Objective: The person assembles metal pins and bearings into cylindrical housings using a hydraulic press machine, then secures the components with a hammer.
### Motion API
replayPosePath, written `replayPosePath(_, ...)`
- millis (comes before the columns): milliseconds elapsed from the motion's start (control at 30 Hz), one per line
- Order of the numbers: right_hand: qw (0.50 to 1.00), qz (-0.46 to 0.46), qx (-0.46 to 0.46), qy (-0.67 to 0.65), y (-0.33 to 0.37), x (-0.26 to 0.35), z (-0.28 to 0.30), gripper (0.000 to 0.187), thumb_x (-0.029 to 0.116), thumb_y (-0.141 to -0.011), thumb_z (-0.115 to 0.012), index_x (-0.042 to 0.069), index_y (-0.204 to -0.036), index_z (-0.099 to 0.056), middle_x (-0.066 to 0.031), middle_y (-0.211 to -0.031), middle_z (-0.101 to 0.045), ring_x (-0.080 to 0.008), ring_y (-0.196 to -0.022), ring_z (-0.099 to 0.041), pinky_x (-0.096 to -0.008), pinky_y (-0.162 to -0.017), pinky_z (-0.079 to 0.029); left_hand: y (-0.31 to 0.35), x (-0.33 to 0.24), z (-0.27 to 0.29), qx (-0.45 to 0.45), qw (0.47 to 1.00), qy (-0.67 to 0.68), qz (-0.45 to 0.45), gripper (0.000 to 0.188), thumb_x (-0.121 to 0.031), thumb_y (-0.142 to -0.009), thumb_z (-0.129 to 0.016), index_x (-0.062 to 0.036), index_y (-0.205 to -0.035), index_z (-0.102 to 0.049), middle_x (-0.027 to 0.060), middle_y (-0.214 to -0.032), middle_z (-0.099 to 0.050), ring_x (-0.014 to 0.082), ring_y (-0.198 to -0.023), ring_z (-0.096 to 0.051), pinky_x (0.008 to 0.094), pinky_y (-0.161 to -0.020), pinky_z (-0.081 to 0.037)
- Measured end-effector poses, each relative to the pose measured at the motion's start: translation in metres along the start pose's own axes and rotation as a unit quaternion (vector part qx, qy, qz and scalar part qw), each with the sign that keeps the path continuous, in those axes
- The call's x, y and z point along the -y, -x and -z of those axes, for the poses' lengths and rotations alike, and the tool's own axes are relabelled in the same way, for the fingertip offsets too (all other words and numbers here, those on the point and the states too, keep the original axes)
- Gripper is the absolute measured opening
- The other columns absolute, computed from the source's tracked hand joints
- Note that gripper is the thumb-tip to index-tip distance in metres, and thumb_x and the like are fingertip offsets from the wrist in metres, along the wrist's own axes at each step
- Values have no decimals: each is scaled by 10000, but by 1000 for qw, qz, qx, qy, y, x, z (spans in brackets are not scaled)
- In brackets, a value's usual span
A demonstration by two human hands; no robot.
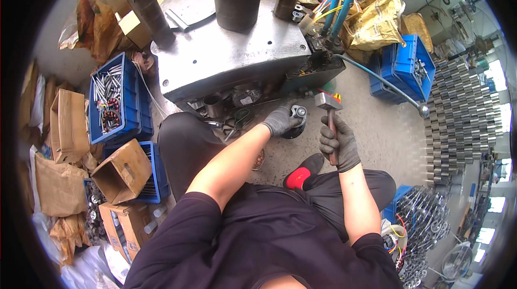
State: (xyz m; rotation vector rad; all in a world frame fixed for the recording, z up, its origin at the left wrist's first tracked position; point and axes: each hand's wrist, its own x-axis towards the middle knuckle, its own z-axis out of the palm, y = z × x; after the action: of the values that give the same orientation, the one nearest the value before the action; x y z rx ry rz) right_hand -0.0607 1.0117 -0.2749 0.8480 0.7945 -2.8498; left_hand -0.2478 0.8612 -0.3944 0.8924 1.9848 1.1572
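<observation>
My right hand point(343, 142), in a dark grey glove, is closed around the wooden handle of a hammer point(327, 100). The hammer stands upright with its block-shaped steel head above my fist. My left hand point(279, 121), gloved alike, is closed on a small metal part with a round end point(300, 111), low over the floor. Just under that part is a dark round piece point(293, 132), partly hidden by my fingers. Whether the two are joined, I cannot tell. The hammer head is apart from the metal part, to its right.
Ahead stands a press with a steel table point(237, 52) and thick columns. A lever with a ball end point(424, 110) reaches out at right. Blue crates of metal parts point(125, 100) and cardboard boxes point(123, 173) line the left. Stacked metal cylinders point(460, 122) stand far right.
</observation>
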Motion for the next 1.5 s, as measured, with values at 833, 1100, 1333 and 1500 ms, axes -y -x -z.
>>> replayPosePath(833, 933, 67, -79, 344, -4, -77, -70, 439, 94, -904, -642, 18, -1321, -532, -28, -751, -568, -122, -514, -532, -278, -465, -458, 52, -67, 99, -222, 958, -179, 31, 343, -346, -1067, -534, -65, -1176, -698, 224, -1074, -727, 410, -1053, -686, 490, -936, -537)
replayPosePath(1100, 994, -28, 109, -9, 2, -57, -59, 332, 190, -955, -635, 83, -1259, -558, -6, -749, -538, -109, -529, -520, -304, -493, -474, 57, -58, 104, -190, 978, -48, 64, 504, -498, -988, -653, -32, -1170, -716, 253, -1147, -718, 405, -1072, -695, 493, -945, -526)
replayPosePath(1333, 985, 80, 116, -97, 0, -19, -32, 283, 191, -980, -622, 38, -1217, -641, -22, -779, -558, -120, -572, -548, -325, -538, -503, 34, -14, 71, -147, 979, -136, 39, 560, -332, -890, -768, -37, -1350, -647, 250, -1241, -691, 399, -1203, -656, 463, -1067, -509)
replayPosePath(1500, 976, 135, -83, -148, -15, -8, -4, 121, 131, -963, -612, 128, -1084, -605, 21, -777, -521, -82, -582, -517, -289, -552, -473, 10, 3, 17, -66, 982, -175, -30, 919, -404, -736, -893, -43, -1493, -518, 257, -1343, -643, 388, -1261, -636, 437, -1112, -490)
